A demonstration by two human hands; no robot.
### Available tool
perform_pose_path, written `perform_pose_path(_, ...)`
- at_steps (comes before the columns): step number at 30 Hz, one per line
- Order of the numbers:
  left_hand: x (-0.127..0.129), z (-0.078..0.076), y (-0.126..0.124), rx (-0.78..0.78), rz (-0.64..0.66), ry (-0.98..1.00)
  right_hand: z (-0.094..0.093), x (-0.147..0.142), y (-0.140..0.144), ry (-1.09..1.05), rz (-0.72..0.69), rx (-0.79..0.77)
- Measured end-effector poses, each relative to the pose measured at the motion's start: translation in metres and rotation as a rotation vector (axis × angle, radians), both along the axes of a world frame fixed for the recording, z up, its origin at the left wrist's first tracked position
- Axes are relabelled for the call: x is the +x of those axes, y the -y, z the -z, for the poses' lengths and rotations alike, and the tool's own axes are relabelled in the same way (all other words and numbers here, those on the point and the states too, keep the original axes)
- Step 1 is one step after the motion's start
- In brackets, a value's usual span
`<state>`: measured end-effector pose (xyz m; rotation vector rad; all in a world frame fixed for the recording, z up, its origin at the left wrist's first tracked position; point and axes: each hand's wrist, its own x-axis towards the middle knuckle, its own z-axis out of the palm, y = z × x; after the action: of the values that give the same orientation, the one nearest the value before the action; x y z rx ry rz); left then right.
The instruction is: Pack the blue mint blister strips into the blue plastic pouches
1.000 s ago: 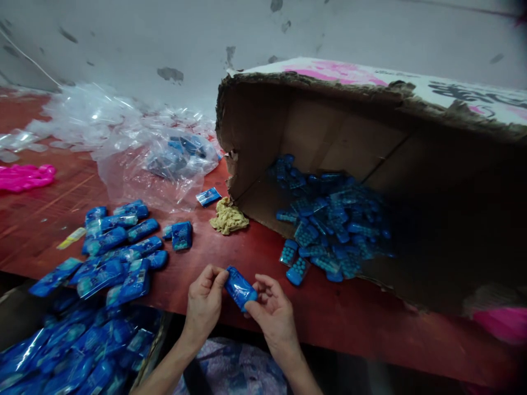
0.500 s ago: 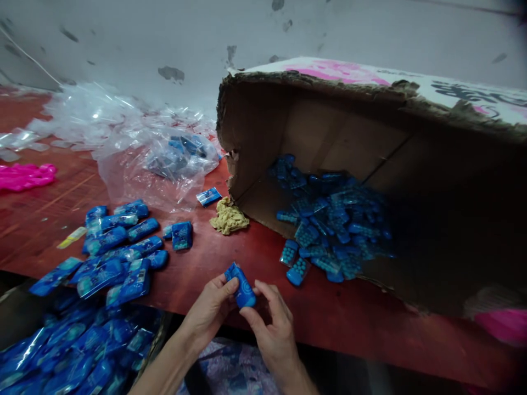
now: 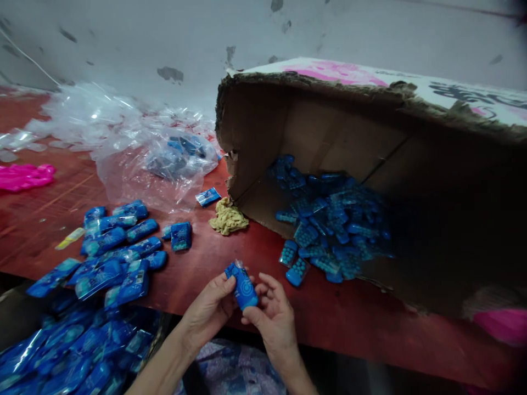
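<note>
Just over the table's front edge, my left hand (image 3: 214,299) pinches the upper left side of a small blue wrapped packet (image 3: 246,289) between thumb and fingers. The packet has a printed circle pattern and a clear bit of film at its top end. My right hand (image 3: 272,307) has its thumb against the packet's lower end, its fingers curled beside the right edge. To the right, several clear containers of round blue beads (image 3: 297,271) with blue ends spill from a cardboard box (image 3: 255,142) lying on its side.
Several blue wrapped packets (image 3: 106,241) lie in a heap on the red table (image 3: 214,247). Below left, more packets (image 3: 74,351) fill a container. A yellow cloth (image 3: 228,216), a clear plastic bag (image 3: 135,175) and pink plastic (image 3: 27,176) lie farther back.
The packet has shifted slightly right and tilted more upright, showing clear film at its top. My right hand's fingers have lifted and spread a little, with the thumb still at its lower end.
</note>
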<state>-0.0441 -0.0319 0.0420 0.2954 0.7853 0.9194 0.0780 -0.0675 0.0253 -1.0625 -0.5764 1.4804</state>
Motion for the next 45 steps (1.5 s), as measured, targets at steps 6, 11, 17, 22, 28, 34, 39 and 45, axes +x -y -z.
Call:
perform_pose_path(6,-0.001,-0.003,0.0,-0.006,0.072,0.02,0.002,0.003,-0.002,-0.096,-0.082,0.026)
perform_pose_path(11,0.0,-0.006,0.001,-0.01,0.08,0.012,-0.003,0.006,-0.003,-0.092,-0.139,-0.003)
perform_pose_path(17,-0.004,-0.009,0.002,0.024,0.096,-0.007,-0.007,0.006,-0.003,-0.065,-0.134,-0.007)
perform_pose_path(22,-0.003,-0.007,0.001,0.051,0.029,-0.025,-0.008,0.003,-0.004,-0.04,-0.066,-0.049)
perform_pose_path(28,0.004,-0.007,0.002,0.01,0.001,-0.043,-0.008,0.003,-0.006,-0.042,-0.082,-0.065)
perform_pose_path(34,0.007,-0.01,0.003,-0.017,0.017,-0.064,-0.005,0.006,-0.007,-0.041,-0.106,-0.075)
perform_pose_path(39,0.007,-0.01,0.007,-0.002,0.048,-0.065,-0.001,0.009,-0.005,-0.064,-0.129,-0.027)
perform_pose_path(45,0.015,-0.011,0.014,0.006,0.042,-0.095,0.005,0.014,-0.002,0.077,-0.201,0.082)
